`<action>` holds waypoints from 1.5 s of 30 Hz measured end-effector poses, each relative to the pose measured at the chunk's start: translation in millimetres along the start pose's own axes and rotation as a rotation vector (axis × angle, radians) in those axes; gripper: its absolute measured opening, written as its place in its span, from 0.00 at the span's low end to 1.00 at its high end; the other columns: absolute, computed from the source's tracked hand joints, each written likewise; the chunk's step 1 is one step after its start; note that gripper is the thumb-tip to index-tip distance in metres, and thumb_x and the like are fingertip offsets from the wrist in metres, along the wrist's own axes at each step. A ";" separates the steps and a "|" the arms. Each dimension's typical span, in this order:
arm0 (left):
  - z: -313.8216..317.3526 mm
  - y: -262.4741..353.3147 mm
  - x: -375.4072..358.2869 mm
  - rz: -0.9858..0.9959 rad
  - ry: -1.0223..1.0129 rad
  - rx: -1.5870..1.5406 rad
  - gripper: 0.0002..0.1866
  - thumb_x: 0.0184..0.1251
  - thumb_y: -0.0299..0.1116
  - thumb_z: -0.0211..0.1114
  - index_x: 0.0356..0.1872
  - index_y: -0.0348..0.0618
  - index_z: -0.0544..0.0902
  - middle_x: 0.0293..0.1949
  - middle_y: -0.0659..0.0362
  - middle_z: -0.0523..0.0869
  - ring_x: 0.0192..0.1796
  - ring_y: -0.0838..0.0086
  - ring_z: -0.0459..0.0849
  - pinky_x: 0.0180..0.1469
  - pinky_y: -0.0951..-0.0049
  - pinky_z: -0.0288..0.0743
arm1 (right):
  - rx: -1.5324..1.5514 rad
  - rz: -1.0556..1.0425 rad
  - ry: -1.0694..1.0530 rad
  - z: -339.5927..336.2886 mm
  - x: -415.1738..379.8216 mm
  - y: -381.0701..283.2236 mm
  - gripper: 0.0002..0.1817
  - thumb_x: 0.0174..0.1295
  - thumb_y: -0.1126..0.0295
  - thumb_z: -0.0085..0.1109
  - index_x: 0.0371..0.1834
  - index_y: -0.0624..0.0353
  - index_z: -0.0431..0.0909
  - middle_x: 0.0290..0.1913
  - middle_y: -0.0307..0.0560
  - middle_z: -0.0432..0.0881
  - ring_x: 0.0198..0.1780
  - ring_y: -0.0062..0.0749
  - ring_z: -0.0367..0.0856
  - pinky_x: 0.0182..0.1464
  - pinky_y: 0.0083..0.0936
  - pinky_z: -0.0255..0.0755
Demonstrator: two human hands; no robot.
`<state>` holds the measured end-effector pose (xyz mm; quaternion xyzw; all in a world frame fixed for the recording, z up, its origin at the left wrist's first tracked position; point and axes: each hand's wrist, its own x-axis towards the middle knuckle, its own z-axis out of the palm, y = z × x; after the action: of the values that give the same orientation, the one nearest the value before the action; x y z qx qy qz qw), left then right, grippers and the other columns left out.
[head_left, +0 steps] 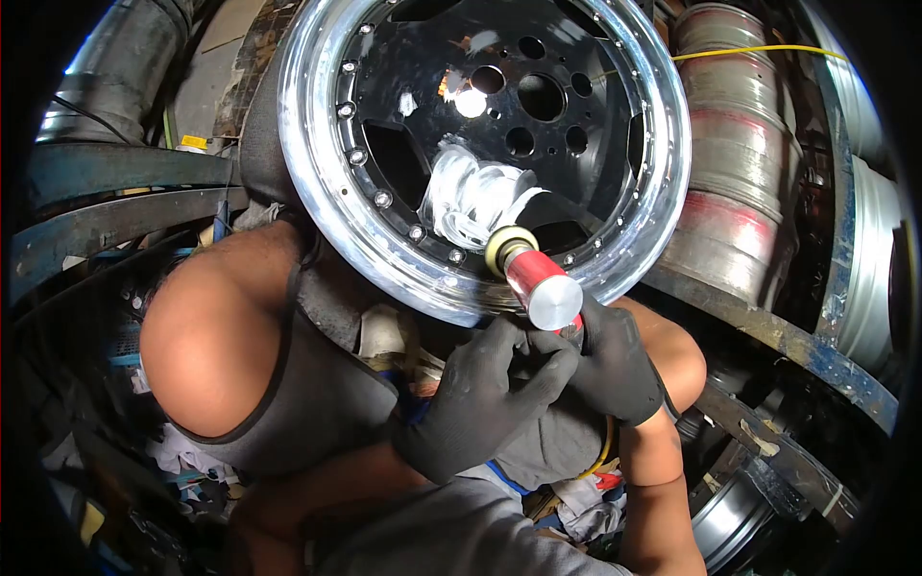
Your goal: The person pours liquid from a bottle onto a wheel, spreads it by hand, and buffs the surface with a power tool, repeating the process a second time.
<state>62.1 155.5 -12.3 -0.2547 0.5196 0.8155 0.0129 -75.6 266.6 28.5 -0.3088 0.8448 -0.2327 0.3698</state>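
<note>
A wheel rim [317,182] with a bright metal lip and a glossy black centre [586,182] is tilted up in front of my knees. White paste [480,192] is smeared in swirls over its lower face. In my gloved right hand [615,360] is a small polisher [533,274], red-bodied with a silver cap. The polisher's round pad [509,245] is at the paste's lower edge. My gloved left hand [490,394] closes round the tool's lower end beside the right. The handle is mostly hidden by the gloves.
Silver and red-streaked metal wheel barrels [725,144] lie stacked at right behind a worn blue metal beam [768,331]. Blue-grey bars [125,178] cross the left side. A yellow hose [759,48] runs across the upper right. Rags [586,509] lie below.
</note>
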 end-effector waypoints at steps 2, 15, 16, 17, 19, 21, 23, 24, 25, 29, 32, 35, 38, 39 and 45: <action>-0.3 4.2 1.6 0.011 0.005 -0.023 0.17 0.72 0.38 0.73 0.46 0.34 0.79 0.36 0.51 0.87 0.36 0.68 0.89 0.41 0.64 0.81 | -0.012 0.003 0.009 -0.4 0.5 -1.3 0.21 0.66 0.57 0.71 0.52 0.63 0.82 0.35 0.62 0.88 0.39 0.59 0.89 0.41 0.42 0.79; 1.8 -3.4 2.4 0.039 0.008 -0.062 0.15 0.72 0.38 0.73 0.45 0.36 0.81 0.36 0.53 0.87 0.37 0.69 0.88 0.42 0.66 0.81 | 0.018 0.051 -0.049 -6.9 2.5 -5.9 0.21 0.66 0.58 0.71 0.53 0.64 0.83 0.36 0.62 0.88 0.39 0.57 0.89 0.42 0.40 0.79; 1.1 -4.1 3.2 0.044 0.003 -0.057 0.15 0.72 0.38 0.73 0.45 0.36 0.81 0.36 0.53 0.87 0.37 0.69 0.88 0.42 0.66 0.80 | 0.027 0.059 -0.050 -7.2 3.5 -6.3 0.21 0.66 0.59 0.72 0.54 0.64 0.83 0.37 0.62 0.88 0.39 0.57 0.90 0.43 0.40 0.79; 0.3 -3.1 3.8 0.049 0.009 -0.054 0.16 0.73 0.38 0.73 0.45 0.36 0.81 0.36 0.53 0.87 0.37 0.69 0.88 0.42 0.66 0.80 | 0.039 0.056 -0.041 -6.5 4.4 -5.8 0.21 0.66 0.59 0.72 0.54 0.64 0.83 0.37 0.62 0.88 0.40 0.57 0.90 0.43 0.40 0.79; -0.5 3.4 6.2 0.055 0.018 -0.049 0.16 0.73 0.39 0.73 0.45 0.36 0.80 0.37 0.53 0.86 0.38 0.70 0.87 0.42 0.65 0.80 | 0.064 0.055 -0.022 -5.4 4.1 -3.6 0.22 0.67 0.60 0.72 0.55 0.64 0.82 0.37 0.62 0.89 0.40 0.56 0.90 0.44 0.40 0.80; -0.1 -2.8 4.1 0.066 0.005 -0.020 0.16 0.74 0.40 0.73 0.46 0.36 0.80 0.37 0.53 0.86 0.38 0.70 0.87 0.42 0.65 0.80 | 0.056 0.047 -0.062 -8.5 3.8 -3.0 0.22 0.67 0.60 0.71 0.56 0.64 0.82 0.38 0.62 0.89 0.41 0.56 0.91 0.44 0.39 0.80; -0.4 -5.0 5.6 0.090 -0.004 -0.017 0.17 0.74 0.40 0.72 0.46 0.36 0.80 0.37 0.53 0.86 0.38 0.70 0.87 0.43 0.65 0.80 | 0.058 0.043 -0.060 -9.1 4.7 -3.2 0.22 0.67 0.61 0.71 0.57 0.65 0.82 0.39 0.62 0.89 0.41 0.56 0.91 0.44 0.39 0.80; -0.5 -3.6 8.7 0.107 -0.005 -0.029 0.17 0.75 0.40 0.72 0.46 0.36 0.80 0.37 0.53 0.87 0.38 0.70 0.87 0.43 0.65 0.80 | 0.065 0.044 -0.040 -7.8 5.0 -2.9 0.22 0.67 0.61 0.72 0.58 0.65 0.82 0.39 0.62 0.89 0.42 0.56 0.91 0.44 0.39 0.80; -0.6 -3.1 10.4 0.123 -0.006 -0.041 0.17 0.75 0.41 0.72 0.46 0.35 0.79 0.37 0.53 0.87 0.38 0.70 0.87 0.43 0.65 0.80 | 0.072 0.046 -0.022 -7.0 5.4 -2.6 0.22 0.67 0.61 0.72 0.58 0.65 0.82 0.39 0.62 0.89 0.42 0.55 0.91 0.44 0.38 0.81; -1.7 -8.5 7.0 0.138 -0.016 0.015 0.17 0.76 0.41 0.71 0.48 0.35 0.80 0.39 0.53 0.87 0.40 0.71 0.87 0.46 0.66 0.80 | 0.074 0.071 -0.076 -9.8 5.4 -2.6 0.23 0.67 0.61 0.72 0.59 0.65 0.82 0.40 0.63 0.89 0.43 0.55 0.92 0.45 0.37 0.81; -4.6 1.3 7.6 0.065 -0.035 -0.005 0.18 0.76 0.42 0.71 0.50 0.35 0.81 0.41 0.54 0.88 0.43 0.73 0.87 0.49 0.67 0.80 | 0.093 0.088 -0.055 -7.9 6.0 -2.9 0.24 0.67 0.60 0.72 0.59 0.65 0.82 0.40 0.63 0.89 0.43 0.54 0.92 0.45 0.37 0.81; -2.0 -0.8 8.1 0.107 -0.009 -0.022 0.18 0.76 0.42 0.71 0.47 0.35 0.80 0.38 0.53 0.87 0.40 0.71 0.88 0.45 0.66 0.81 | 0.066 0.090 -0.073 -9.6 6.0 -5.0 0.24 0.67 0.61 0.72 0.59 0.65 0.82 0.40 0.63 0.89 0.43 0.54 0.92 0.45 0.37 0.81; -1.9 -2.5 6.4 0.103 -0.016 -0.019 0.18 0.76 0.43 0.72 0.47 0.35 0.80 0.38 0.53 0.87 0.40 0.71 0.88 0.45 0.66 0.81 | 0.040 0.077 -0.090 -11.3 5.2 -2.7 0.23 0.66 0.61 0.73 0.59 0.64 0.82 0.39 0.62 0.89 0.42 0.54 0.92 0.45 0.38 0.81; -2.8 -0.3 9.0 0.092 -0.020 -0.008 0.18 0.76 0.43 0.72 0.47 0.35 0.80 0.38 0.53 0.87 0.40 0.71 0.87 0.46 0.66 0.81 | 0.043 0.069 -0.064 -10.4 6.1 -5.5 0.23 0.66 0.61 0.73 0.58 0.64 0.82 0.39 0.62 0.89 0.42 0.54 0.91 0.45 0.38 0.81; -1.3 -6.3 7.8 0.101 -0.025 -0.010 0.18 0.76 0.43 0.72 0.47 0.36 0.80 0.40 0.52 0.87 0.40 0.70 0.87 0.45 0.65 0.80 | 0.039 0.045 -0.036 -9.2 4.1 -1.4 0.22 0.65 0.60 0.74 0.55 0.64 0.83 0.37 0.62 0.88 0.40 0.56 0.90 0.43 0.38 0.80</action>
<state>57.6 155.5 -21.4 -0.2178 0.5276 0.8208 -0.0231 -84.4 264.3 33.1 -0.2865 0.8401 -0.2354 0.3960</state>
